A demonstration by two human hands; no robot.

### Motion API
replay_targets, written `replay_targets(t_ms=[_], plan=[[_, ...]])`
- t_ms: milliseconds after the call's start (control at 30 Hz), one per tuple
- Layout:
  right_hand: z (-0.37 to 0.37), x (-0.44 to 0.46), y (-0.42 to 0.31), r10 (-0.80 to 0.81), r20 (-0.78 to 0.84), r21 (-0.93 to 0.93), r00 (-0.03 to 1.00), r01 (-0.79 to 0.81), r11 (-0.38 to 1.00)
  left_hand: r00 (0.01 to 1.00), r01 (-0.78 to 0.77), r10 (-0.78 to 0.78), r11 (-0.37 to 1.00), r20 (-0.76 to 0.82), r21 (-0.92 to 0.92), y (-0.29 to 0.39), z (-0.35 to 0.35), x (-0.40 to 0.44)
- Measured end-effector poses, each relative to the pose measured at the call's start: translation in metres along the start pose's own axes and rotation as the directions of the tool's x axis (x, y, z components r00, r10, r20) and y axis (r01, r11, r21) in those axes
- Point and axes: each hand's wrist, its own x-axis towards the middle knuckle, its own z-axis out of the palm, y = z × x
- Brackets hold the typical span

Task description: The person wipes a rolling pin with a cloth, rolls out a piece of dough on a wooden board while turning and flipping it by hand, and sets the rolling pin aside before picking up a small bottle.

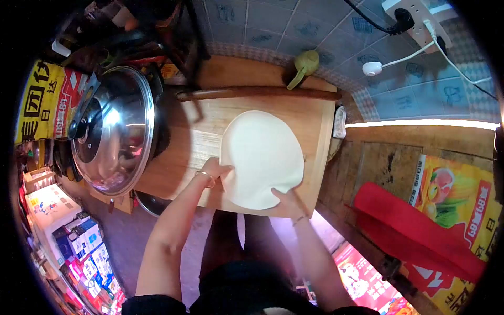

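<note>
The left hand [211, 170] and right hand [286, 202] pinch the near edge of the dough sheet [262, 157], fingers nearly closed on it, probably to shift it evenly; it lies mid-frame on the wooden table [205, 126], whose flat top supports it.

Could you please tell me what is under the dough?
The dough lies on a wooden board, whose bare surface shows around it. What lies directly beneath is covered; some fingers of the left hand and right hand may be tucked there.
</note>
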Motion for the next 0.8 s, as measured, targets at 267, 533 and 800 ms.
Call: replay_targets(t_ms=[267, 533, 800], plan=[[-0.063, -0.024, -0.136, -0.014, 0.276, -0.170, 0.961, 0.063, 0.983, 0.991, -0.091, 0.046, 0.919, -0.125, -0.384, 0.039, 0.011, -0.097], [-0.110, 0.094, -0.122, -0.439, 0.071, -0.971, 0.896, 0.162, 0.173, 0.959, 0.091, -0.266, 0.613, -0.097, -0.785, -0.076, 0.094, -0.077], [-0.065, 0.244, -0.197, -0.474, 0.506, -0.781, 0.720, 0.150, -0.606, 0.929, 0.131, -0.221, 0.946, -0.296, -0.296, -0.003, 0.031, -0.003]])
